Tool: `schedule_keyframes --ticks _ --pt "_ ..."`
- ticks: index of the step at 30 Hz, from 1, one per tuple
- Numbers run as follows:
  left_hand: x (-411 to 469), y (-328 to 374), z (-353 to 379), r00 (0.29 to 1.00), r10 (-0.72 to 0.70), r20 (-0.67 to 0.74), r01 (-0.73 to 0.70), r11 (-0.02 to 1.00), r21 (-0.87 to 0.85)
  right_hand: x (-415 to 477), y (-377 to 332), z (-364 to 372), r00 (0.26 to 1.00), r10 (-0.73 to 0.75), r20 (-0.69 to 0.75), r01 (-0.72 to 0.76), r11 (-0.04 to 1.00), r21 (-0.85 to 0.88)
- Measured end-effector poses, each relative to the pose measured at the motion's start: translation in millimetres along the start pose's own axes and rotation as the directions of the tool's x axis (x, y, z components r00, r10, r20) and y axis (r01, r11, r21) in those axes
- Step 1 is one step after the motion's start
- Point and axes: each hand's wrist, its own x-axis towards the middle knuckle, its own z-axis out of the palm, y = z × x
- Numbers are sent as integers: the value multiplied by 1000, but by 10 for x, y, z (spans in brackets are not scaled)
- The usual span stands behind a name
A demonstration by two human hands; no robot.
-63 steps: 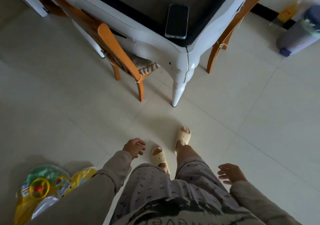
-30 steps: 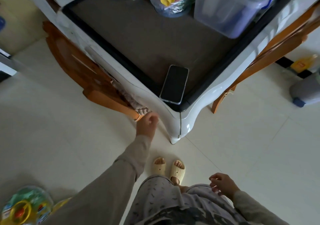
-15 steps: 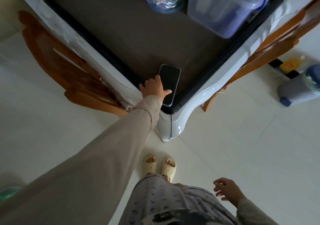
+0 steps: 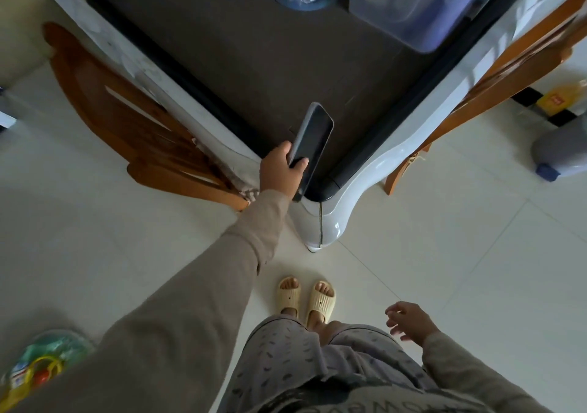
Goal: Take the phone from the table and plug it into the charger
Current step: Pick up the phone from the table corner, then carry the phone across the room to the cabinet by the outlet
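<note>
Long beige sleeves, ribbed cuffs, on both arms. Left hand [image 4: 281, 172] and right hand [image 4: 409, 320] bare. Grey trousers [image 4: 305, 358] with small dark flecks, lower centre of frame. Pale yellow open-toe slides [image 4: 306, 298], ridged straps. Dark lettering on top at bottom edge.

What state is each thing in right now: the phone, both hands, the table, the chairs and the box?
phone: tilted up on edge, screen dark, gripped at its near end.
left hand: closed around the phone.
right hand: empty, fingers loosely spread, hanging low.
table: dark top, white rim.
left chair: pushed against the table.
right chair: pushed against the table.
clear box: lid on.
</note>
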Motion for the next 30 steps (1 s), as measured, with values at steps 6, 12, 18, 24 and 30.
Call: schedule_keyframes --ticks 6,12,18,24,30 --pt "-765 -578 -205 999 27 41 -21 989 -148 36 -118 74 999 -17 42 16 999 33" --pt "-1102 -1388 -421 962 -194 193 200 980 -13 -32 -126 152 999 -30 12 28 993 117" --pt "-988 -1810 -538 928 -202 314 135 965 224 -269 111 379 994 37 -101 3 930 368" --pt "-803 -1914 -415 867 -187 462 -5 924 383 -608 521 944 971 186 -153 -29 721 692" --pt "-852 -1589 45 741 -138 658 -246 855 456 -912 1104 1698 919 380 -108 -73 431 900"
